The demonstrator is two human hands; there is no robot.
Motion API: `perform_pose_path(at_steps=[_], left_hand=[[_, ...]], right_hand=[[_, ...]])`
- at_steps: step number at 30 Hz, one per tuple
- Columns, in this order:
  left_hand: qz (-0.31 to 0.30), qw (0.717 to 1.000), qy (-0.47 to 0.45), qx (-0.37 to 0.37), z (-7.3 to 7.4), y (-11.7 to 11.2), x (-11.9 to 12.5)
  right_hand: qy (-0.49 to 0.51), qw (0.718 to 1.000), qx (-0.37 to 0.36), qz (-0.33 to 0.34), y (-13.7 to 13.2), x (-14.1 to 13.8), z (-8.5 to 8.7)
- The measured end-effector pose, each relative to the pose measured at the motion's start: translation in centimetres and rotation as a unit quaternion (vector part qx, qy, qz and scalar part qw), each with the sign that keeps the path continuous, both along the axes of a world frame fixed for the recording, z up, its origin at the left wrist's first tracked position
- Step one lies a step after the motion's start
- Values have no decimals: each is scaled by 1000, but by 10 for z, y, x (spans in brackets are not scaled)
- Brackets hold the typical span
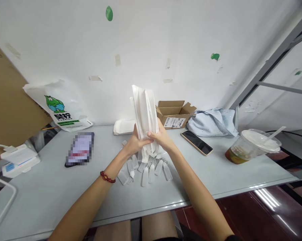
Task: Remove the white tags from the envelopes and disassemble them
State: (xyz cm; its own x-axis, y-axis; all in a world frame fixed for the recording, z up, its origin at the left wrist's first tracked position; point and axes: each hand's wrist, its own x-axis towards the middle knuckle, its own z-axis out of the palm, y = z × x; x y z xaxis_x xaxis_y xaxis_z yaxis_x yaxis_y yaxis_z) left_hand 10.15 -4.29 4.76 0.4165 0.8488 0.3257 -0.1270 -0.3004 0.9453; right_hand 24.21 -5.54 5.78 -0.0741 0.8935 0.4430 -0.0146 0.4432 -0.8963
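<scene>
Between my two hands, a bundle of flat white packets (pixel 144 110) stands upright above the table. My left hand (pixel 138 142) grips its lower left side, and my right hand (pixel 161 137) closes round the lower right side with the thumb across the front. Below the hands, several small translucent white tag-like pieces (pixel 148 174) with loops lie in a loose pile on the table. A white stack of similar flat packets (pixel 124 127) rests behind my left hand, near the wall. What the packets contain cannot be made out.
On the grey table (pixel 153 201) are a phone with a blurred screen (pixel 79 149), a dark-screened phone (pixel 196 142), an open cardboard box (pixel 174 115), a light blue cloth bag (pixel 212 122) and a drink cup (pixel 251 145). A white plastic bag (pixel 59 105) and white boxes (pixel 20 160) stand left.
</scene>
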Motion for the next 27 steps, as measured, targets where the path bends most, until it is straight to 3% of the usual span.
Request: perform_pose_path(at_steps=[4,9,15,20,27], left_hand=[[12,999,-42,-26,2,0,-4],[-20,1000,-24,6,3,-4,0],[54,996,-47,-51,0,2,-7],[88,988,-88,-94,5,10,-20],[90,975,-149,-138,14,16,-34]], right_hand=[[0,999,12,-42,3,1,-4],[4,999,2,-50,5,-2,-7],[25,998,3,-58,3,-2,-5],[35,996,-10,-79,4,3,-3],[65,991,-3,-117,12,10,-9]])
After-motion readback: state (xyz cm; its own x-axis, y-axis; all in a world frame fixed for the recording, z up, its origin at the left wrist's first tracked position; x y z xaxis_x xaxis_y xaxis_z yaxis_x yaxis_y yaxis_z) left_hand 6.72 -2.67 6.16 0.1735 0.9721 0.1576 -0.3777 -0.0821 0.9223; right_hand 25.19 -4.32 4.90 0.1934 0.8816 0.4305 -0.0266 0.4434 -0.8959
